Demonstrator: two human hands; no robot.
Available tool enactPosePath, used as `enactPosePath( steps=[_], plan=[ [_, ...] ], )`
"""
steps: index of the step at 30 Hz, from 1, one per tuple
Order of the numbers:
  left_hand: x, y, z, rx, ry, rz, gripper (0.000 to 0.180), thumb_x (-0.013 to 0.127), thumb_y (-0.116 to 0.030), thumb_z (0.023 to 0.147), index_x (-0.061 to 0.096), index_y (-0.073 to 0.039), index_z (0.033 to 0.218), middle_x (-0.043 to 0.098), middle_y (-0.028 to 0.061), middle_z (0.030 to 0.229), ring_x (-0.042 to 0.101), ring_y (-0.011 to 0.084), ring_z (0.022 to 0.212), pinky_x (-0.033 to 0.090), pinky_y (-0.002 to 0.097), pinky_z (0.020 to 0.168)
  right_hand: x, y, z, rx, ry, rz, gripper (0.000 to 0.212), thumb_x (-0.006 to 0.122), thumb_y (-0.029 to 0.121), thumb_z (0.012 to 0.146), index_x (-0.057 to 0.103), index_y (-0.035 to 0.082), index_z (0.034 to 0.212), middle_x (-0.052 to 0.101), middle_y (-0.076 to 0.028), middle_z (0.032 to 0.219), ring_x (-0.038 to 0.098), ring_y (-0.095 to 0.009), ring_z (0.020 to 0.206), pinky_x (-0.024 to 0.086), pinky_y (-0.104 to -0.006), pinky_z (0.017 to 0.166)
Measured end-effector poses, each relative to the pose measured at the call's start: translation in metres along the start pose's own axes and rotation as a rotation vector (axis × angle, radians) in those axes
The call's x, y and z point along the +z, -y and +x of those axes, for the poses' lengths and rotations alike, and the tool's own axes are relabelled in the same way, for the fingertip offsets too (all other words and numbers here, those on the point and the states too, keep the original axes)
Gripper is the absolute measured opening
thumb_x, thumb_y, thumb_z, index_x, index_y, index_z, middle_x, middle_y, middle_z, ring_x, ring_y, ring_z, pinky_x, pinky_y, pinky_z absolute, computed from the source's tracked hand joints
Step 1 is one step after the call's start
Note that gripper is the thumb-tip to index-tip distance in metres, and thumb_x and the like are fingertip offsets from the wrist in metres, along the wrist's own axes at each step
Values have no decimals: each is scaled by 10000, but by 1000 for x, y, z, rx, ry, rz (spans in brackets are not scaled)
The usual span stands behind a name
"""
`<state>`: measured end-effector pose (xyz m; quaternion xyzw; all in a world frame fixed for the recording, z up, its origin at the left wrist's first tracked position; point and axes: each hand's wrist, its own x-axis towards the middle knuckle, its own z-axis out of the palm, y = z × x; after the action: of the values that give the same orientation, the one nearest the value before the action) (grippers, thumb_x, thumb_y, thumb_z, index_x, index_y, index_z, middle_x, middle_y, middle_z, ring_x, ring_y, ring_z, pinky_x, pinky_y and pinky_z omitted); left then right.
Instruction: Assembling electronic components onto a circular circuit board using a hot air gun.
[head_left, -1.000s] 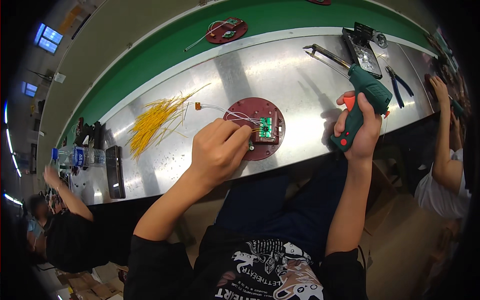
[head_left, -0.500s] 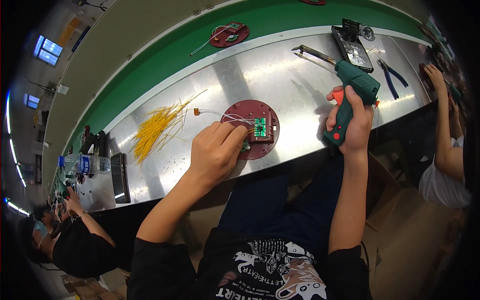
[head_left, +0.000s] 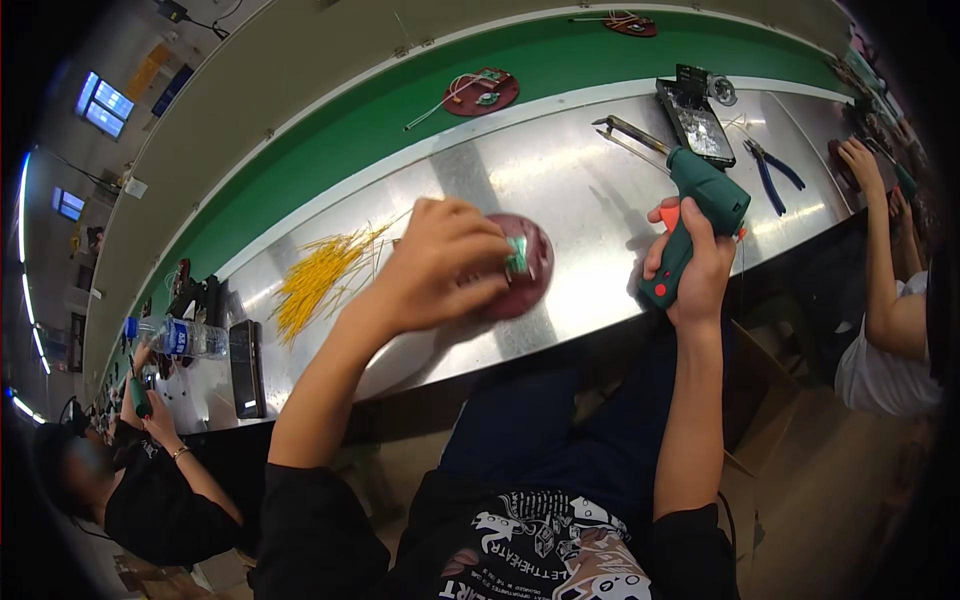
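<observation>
My left hand (head_left: 432, 265) bends its fingers over the left part of a dark red round housing (head_left: 540, 270) and grips it. The housing is smeared by motion. A small green circuit board (head_left: 517, 255) shows on it beside my fingertips; its wires and left side are hidden under the hand. My right hand (head_left: 700, 275) is closed round the grip of a green soldering gun (head_left: 708, 190) with an orange-red trigger. The gun is held above the bench, its metal tip pointing to the far left, apart from the housing.
Yellow wires (head_left: 322, 285) lie in a loose bundle left of my left hand. Farther left are a phone (head_left: 246, 370) and a plastic bottle (head_left: 190, 338). Blue-handled pliers (head_left: 772, 172) and a black open box (head_left: 700, 125) lie far right. Another red housing (head_left: 482, 92) rests on the green strip. Co-workers sit both sides.
My left hand has gone from pinching at the circuit board's wires to spreading over the housing, which has shifted and blurred. My right hand still holds the soldering gun.
</observation>
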<state>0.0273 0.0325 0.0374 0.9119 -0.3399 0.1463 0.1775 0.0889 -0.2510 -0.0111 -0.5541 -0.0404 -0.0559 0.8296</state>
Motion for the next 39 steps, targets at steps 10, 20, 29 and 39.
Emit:
enactPosePath(
  steps=[10, 20, 29, 39],
  plan=[
    [-2, 99, 50, -216, 54, 204, 459, 783, -300, 718, 711, -80, 1114, 708, 155, 1064, 636, 332, 1034, 485, 410, 926, 0, 1, 0, -27, -60, 18, 309, 546, 267, 999, 584, -40, 1015, 648, -129, 855, 558, -137, 458, 464, -288, 424],
    [-14, 226, 93, -615, -38, 596, 441, 714, -407, 792, 721, -99, 1107, 721, 181, 1063, 693, 348, 988, 547, 457, 877, 7, -2, 1, -75, -161, 14, 317, 510, 269, 1015, 577, -40, 1030, 645, -137, 871, 536, -139, 454, 444, -289, 424],
    [58, 191, 205, -827, -67, 278, 662, 751, -618, 703, 752, -69, 1073, 643, 186, 1263, 518, 387, 1255, 412, 553, 1009, -4, -16, -1, -57, -197, 40, 371, 454, 330, 1036, 595, -13, 1044, 592, -78, 729, 515, -134, 510, 434, -283, 473],
    [5, 117, 162, -451, 135, -11, 567, 824, -476, 651, 758, -19, 979, 724, 217, 899, 712, 337, 864, 560, 389, 763, -7, -12, -1, -126, -271, 53, 402, 444, 375, 1034, 591, 1, 1030, 524, -45, 646, 496, -134, 550, 417, -278, 528]
  ],
)
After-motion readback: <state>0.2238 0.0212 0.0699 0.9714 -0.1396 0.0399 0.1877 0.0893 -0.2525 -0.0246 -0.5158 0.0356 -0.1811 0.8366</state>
